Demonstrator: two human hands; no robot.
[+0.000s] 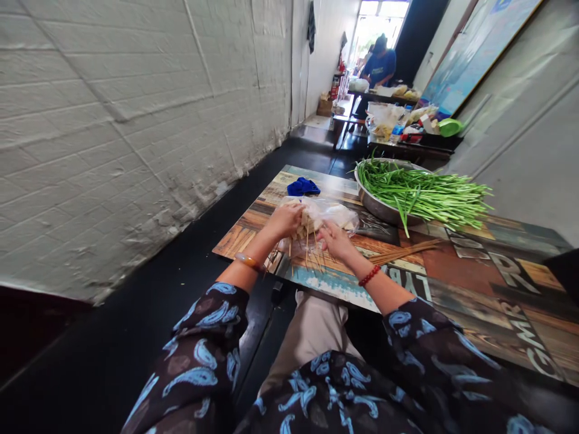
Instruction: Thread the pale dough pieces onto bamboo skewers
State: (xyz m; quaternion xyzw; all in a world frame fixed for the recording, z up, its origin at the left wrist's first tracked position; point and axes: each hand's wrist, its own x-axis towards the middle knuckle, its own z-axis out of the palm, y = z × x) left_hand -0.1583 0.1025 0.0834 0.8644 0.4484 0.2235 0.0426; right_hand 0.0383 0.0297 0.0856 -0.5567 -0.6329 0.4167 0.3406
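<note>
A clear plastic bag (332,212) lies on the table near its front left edge, with pale food pieces in it. Thin wooden skewers (307,250) stick out of the pieces toward me. My left hand (287,219) is closed over the pale pieces at the bag's left side, its fingertips partly hidden. On the right, my right hand (335,240) has bent fingers reaching in beside the skewers. What it pinches, if anything, is too small to make out. Behind the bag is a crumpled blue cloth (303,187).
A metal bowl (375,208) heaped with long green stalks (434,193) stands at the right. Loose wooden sticks (402,252) lie on the wood-patterned table (461,289). Farther back, another table holds bags and a green bowl (450,127). A person (380,63) is beyond it. A white wall (136,108) runs along the left.
</note>
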